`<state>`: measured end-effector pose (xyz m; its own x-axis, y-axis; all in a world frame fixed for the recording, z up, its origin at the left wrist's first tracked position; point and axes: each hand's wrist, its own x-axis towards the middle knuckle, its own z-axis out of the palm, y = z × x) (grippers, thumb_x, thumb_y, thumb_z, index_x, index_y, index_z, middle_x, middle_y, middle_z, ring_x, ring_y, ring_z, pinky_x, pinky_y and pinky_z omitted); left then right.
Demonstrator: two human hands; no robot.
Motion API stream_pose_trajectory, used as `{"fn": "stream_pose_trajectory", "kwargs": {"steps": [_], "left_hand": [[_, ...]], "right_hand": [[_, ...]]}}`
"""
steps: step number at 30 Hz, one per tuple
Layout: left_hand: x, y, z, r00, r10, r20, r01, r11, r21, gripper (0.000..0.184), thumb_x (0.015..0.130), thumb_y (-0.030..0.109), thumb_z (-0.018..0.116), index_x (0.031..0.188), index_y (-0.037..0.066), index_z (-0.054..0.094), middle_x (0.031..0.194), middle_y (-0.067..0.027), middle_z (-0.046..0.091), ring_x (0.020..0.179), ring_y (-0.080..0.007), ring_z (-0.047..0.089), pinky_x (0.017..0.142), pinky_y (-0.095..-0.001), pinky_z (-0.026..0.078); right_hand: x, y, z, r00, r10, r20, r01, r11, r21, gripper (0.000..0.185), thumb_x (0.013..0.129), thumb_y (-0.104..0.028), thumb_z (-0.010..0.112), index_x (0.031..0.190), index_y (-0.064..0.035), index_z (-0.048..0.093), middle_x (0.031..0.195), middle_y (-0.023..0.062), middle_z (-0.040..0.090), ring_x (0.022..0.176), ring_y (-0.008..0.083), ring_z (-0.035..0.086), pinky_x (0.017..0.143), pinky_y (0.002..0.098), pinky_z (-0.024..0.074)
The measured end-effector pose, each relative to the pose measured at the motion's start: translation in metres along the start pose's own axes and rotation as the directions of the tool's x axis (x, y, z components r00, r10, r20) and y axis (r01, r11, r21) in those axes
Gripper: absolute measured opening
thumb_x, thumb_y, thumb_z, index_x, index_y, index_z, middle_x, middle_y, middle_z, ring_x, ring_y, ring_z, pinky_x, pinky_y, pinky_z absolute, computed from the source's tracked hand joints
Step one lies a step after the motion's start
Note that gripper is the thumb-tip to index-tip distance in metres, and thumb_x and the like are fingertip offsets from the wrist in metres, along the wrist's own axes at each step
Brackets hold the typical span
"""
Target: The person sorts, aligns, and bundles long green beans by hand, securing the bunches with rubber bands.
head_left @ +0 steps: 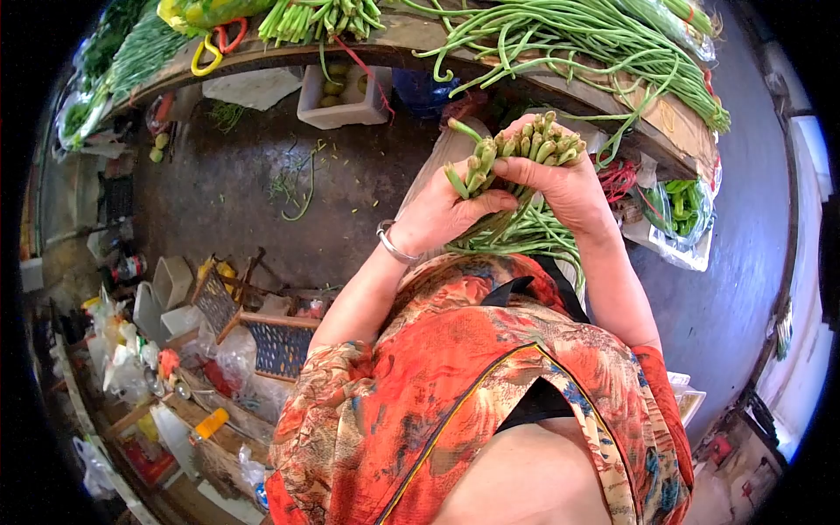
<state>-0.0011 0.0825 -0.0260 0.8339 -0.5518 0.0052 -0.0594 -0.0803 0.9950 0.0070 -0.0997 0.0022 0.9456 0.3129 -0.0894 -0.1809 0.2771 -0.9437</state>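
Note:
Both hands are wrapped around a bunch of long green beans [547,144], stem ends up, in front of my body. My left hand [442,206], with a silver bangle [395,243] on the wrist, closes on the left part of the bunch, its thumb across the stems. From the other side my right hand [564,188] grips the larger part, thumb pressed near the stem tips. The rest of the beans hangs below my hands over my lap. My fingers behind the bunch are mostly hidden.
A curved wooden counter [420,39] carries more long beans [560,44], a bundle of cut green stalks [319,19] and yellow- and red-handled scissors [207,54]. Under it stands a white foam box [343,98]. Bean scraps [302,188] lie on the floor; a chair [276,343] stands lower left.

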Motion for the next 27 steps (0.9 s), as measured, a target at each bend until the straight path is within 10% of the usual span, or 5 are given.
{"fn": "stream_pose_trajectory", "kwargs": {"steps": [5,27], "left_hand": [[-0.004,-0.015,0.007,0.969,0.07,-0.237,-0.095,0.991,-0.096,0.03,0.094,0.027,0.06,0.11,0.001,0.056,0.096,-0.0028,0.059,0.088,-0.0109,0.055,0.078,-0.028,0.047],[-0.002,-0.011,0.014,0.949,0.082,-0.303,-0.152,0.965,-0.215,0.013,0.095,0.013,0.058,0.099,0.001,0.06,0.082,0.0025,0.058,0.076,-0.0057,0.052,0.068,-0.0223,0.045]], "right_hand": [[0.0,0.006,-0.005,0.994,-0.033,-0.106,0.041,0.996,0.08,0.024,0.076,-0.001,0.073,0.098,-0.0033,0.063,0.09,0.0012,0.066,0.082,0.0098,0.061,0.077,0.0259,0.0497],[-0.001,0.002,-0.01,0.998,0.062,0.033,-0.059,0.994,-0.091,0.021,0.08,-0.012,0.068,0.098,-0.0031,0.063,0.09,0.0036,0.065,0.08,0.0104,0.059,0.075,0.0263,0.048]]}}
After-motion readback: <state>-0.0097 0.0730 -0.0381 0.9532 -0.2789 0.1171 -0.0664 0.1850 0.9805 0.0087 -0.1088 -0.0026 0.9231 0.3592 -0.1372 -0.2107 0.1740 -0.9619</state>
